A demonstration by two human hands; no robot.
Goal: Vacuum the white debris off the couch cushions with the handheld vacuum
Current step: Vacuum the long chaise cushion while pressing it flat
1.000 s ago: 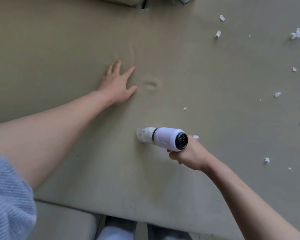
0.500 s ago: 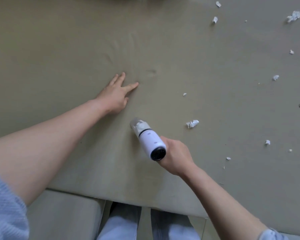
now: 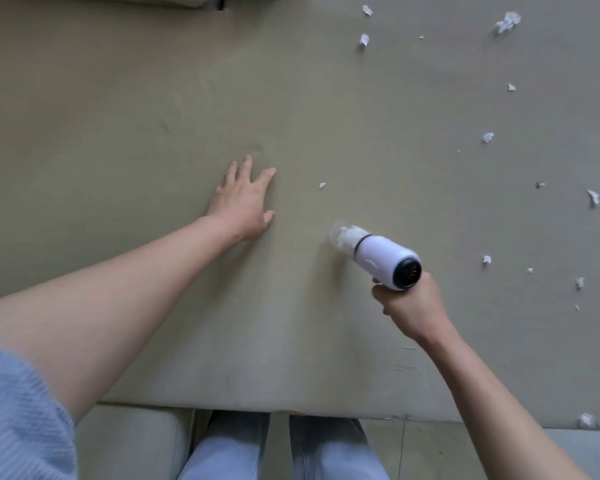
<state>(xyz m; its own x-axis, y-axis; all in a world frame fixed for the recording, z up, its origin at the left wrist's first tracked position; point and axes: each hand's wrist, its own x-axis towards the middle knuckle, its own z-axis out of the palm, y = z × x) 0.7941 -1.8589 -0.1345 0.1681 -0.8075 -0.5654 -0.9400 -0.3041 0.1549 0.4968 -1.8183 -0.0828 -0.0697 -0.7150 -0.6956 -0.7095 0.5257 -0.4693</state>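
Note:
My right hand (image 3: 411, 306) grips the handle of a white handheld vacuum (image 3: 383, 259), whose clear nozzle holds white scraps and points left and down at the olive couch cushion (image 3: 118, 116). My left hand (image 3: 245, 200) lies flat on the cushion with fingers spread, left of the nozzle. A small white scrap (image 3: 322, 185) sits between the left hand and the vacuum. Several white bits of debris (image 3: 487, 136) are scattered over the cushion's right side, with a larger clump (image 3: 506, 22) at the far right.
The cushion's front edge (image 3: 291, 408) runs across the bottom, with my legs in light jeans (image 3: 281, 448) below it. A lighter cushion corner (image 3: 129, 441) sits at the lower left. One scrap (image 3: 586, 420) lies at the front edge on the right.
The vacuum has swung from pointing up-left to pointing left, and moved right. The larger scrap that lay right of it half a second ago is gone from view. My left hand stays flat.

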